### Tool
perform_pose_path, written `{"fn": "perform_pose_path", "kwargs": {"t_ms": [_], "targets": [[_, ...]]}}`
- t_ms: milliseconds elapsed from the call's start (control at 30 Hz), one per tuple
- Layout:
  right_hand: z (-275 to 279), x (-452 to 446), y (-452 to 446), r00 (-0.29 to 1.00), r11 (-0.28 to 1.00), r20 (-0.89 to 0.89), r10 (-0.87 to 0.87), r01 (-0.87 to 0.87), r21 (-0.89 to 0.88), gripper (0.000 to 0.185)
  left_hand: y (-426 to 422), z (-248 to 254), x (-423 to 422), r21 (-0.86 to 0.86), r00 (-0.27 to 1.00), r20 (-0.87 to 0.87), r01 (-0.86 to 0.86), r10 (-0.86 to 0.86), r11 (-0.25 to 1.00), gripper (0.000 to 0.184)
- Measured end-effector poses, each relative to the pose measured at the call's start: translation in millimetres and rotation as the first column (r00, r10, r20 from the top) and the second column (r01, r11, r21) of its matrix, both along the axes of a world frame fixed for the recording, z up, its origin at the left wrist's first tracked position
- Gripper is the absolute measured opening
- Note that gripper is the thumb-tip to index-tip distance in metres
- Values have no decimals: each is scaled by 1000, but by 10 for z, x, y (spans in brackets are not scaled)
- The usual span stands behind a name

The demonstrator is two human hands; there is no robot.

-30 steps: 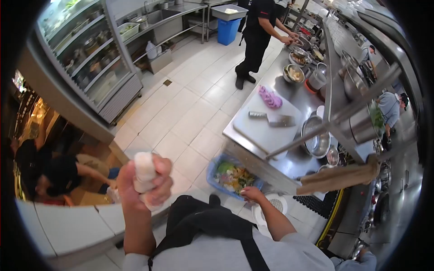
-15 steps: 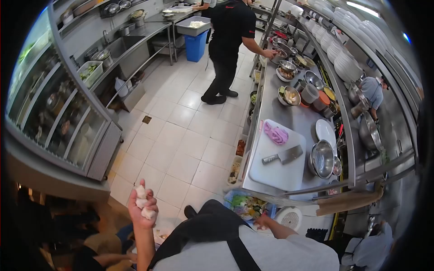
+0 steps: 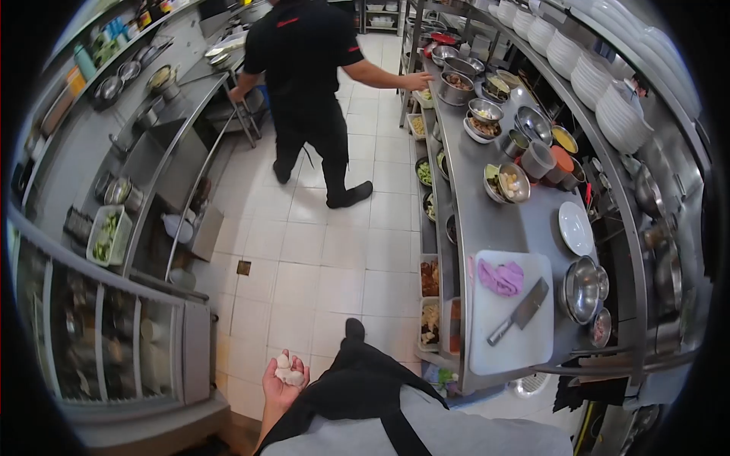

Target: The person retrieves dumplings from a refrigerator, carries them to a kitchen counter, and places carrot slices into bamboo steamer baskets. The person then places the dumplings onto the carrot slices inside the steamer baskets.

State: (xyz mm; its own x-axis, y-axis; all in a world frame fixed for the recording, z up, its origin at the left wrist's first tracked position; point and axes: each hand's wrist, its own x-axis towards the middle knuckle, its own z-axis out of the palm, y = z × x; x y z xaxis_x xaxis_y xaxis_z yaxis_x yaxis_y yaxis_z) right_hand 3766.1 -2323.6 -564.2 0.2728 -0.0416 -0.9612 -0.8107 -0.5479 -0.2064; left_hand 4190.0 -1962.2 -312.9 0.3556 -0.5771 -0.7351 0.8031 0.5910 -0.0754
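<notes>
My left hand [image 3: 278, 391] is cupped palm up in front of my body, low in the view. Several whitish, rounded pieces that look like garlic [image 3: 290, 373] rest in it, with the fingers curled round them. My right hand is out of view. To my right, a white cutting board [image 3: 536, 346] lies on the steel counter, bearing a cleaver [image 3: 528, 306] and a crumpled purple cloth [image 3: 502, 278].
Ahead on the tiled floor [image 3: 304, 262] stands a co-worker [image 3: 304, 61], one arm stretched to the counter. Metal bowls [image 3: 584, 289] and a white plate [image 3: 576, 228] sit beyond the board. A glass-fronted fridge [image 3: 199, 353] is at left, near a sink bench [image 3: 179, 114].
My view has turned and moved forward along the aisle. My left hand has lowered towards my body, still holding the garlic. My right hand has left the view. The co-worker now appears closer.
</notes>
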Motion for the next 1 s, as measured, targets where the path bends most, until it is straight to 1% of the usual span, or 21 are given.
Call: {"fn": "perform_pose_path", "kwargs": {"t_ms": [33,133,333,433,500,533,567,600,667,700,733,867,933,1000], "targets": [[-2,223,-51,1000,1000,2,-5,5,-5,27,-55,25,237,6,1000,15,19,-19,1000,44],[-14,809,-140,1000,1000,6,-16,16,-12,27,-268,15,942,-61,997,42,67,-65,996,44],[-68,1656,-275,997,1000,-81,5,-4,10,29,-882,99,2267,21,993,99,57,-59,998,45],[-93,2074,-385,983,1000,-185,15,-12,18,30,-1200,6,2984,-1,979,163,124,-123,992,45],[-26,2321,-396,977,999,-211,45,-46,-4,30,-1516,-2,3471,3,966,164,200,-198,980,45],[-58,2407,-425,949,951,68,307,-304,-50,30,-1698,-21,3721,-1,957,169,241,-237,971,45],[-18,2499,-446,946,958,173,273,-251,-137,30,-1882,-101,3975,-46,944,193,281,-267,959,42],[13,2600,-468,927,956,278,251,-193,-220,29,-2051,-165,4207,-56,924,214,334,-316,941,42],[165,2929,-497,973,991,207,103,-83,-103,32,-2558,-88,4685,-72,876,260,437,-406,897,41],[262,3098,-526,985,999,168,31,-23,-45,33,-2834,-49,4898,-83,843,311,484,-439,871,42],[390,3210,-517,989,993,138,-58,71,-90,32,-3108,2,5090,-86,807,358,530,-470,844,43],[724,3575,-578,931,925,86,-356,363,-107,28,-4188,286,5727,-33,628,525,689,-575,724,46],[811,3682,-691,877,871,62,-477,481,-100,26,-4734,418,5926,-78,625,524,711,-578,699,46],[838,3765,-865,811,806,34,-584,585,-88,24,-5202,409,6067,-125,641,499,719,-583,684,46]]}}
